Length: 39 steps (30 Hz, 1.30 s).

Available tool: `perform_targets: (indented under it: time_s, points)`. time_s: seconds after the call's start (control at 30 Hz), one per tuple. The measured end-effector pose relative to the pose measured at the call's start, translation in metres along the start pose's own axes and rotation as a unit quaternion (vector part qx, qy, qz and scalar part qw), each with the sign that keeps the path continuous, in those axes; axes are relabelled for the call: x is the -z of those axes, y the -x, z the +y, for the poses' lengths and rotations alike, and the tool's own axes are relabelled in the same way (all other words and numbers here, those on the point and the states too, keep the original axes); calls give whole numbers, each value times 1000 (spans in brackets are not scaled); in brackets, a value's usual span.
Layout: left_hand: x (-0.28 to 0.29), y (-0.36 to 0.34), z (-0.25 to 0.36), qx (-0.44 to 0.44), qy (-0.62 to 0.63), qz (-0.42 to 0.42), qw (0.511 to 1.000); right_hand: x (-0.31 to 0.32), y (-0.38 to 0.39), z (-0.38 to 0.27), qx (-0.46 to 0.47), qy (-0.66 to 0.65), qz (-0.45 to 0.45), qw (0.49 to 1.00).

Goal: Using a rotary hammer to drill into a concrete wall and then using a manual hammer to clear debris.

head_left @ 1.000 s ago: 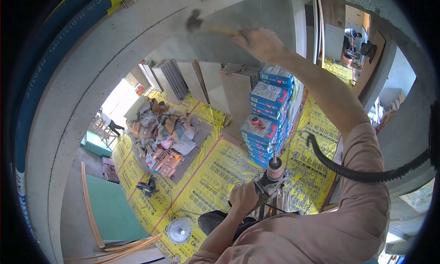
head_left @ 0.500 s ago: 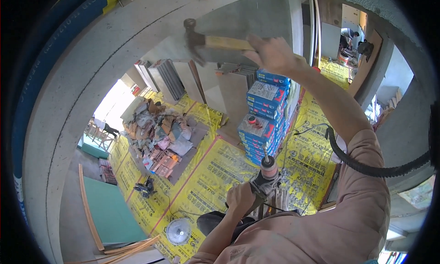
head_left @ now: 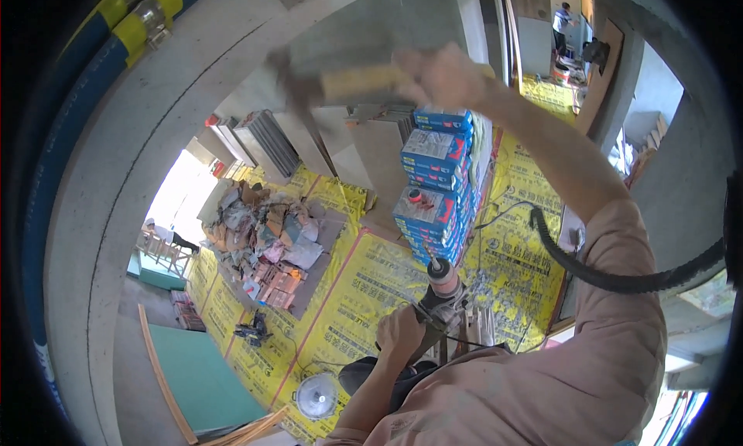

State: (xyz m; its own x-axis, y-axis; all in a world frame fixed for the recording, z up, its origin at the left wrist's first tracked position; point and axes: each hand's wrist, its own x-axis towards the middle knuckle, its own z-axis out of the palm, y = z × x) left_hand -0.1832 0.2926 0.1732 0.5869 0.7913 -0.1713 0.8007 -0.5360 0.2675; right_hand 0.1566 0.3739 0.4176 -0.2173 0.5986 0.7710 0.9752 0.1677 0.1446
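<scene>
Raised in front of the concrete beam and wall is a claw hammer (head_left: 356, 81), blurred by motion, its dark head to the left. My right hand (head_left: 445, 76) is closed round the light wooden handle. Lower down, my left hand (head_left: 401, 334) is wrapped round the grip of a rotary hammer drill (head_left: 445, 285). Its bit points upward and away from me. Part of the drill's body is hidden behind my left hand and sleeve.
Stacked blue boxes (head_left: 437, 175) stand beyond the drill, near leaning slabs (head_left: 267, 144). A rubble heap (head_left: 267, 222) lies on the yellow floor sheeting (head_left: 364, 291). Blue pipes (head_left: 62, 136) run along the left. A black corrugated hose (head_left: 619, 280) crosses at right. Another person (head_left: 563, 28) stands far off.
My right hand has swung the hammer left and slightly down. My view has shifted a little; the drill stays in my left hand. The distant person has straightened up.
</scene>
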Motion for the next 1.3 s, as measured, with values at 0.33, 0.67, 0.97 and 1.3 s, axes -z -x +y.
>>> perform_targets:
  time_s: [0.33,0.67,0.97,1.3]
  points:
    - [-15,7,-12,37,-13,-10,999,-15,-16,-17,-79,14,-86,993]
    - [-11,-1,-3,37,-3,-5,999,-45,3,53,-325,-60,50,943]
    - [-8,4,3,10,-22,4,1000,-5,-29,48,-166,6,-80,983]
    - [-13,4,-3,38,-10,21,999,6,-30,0,-57,15,-118,991]
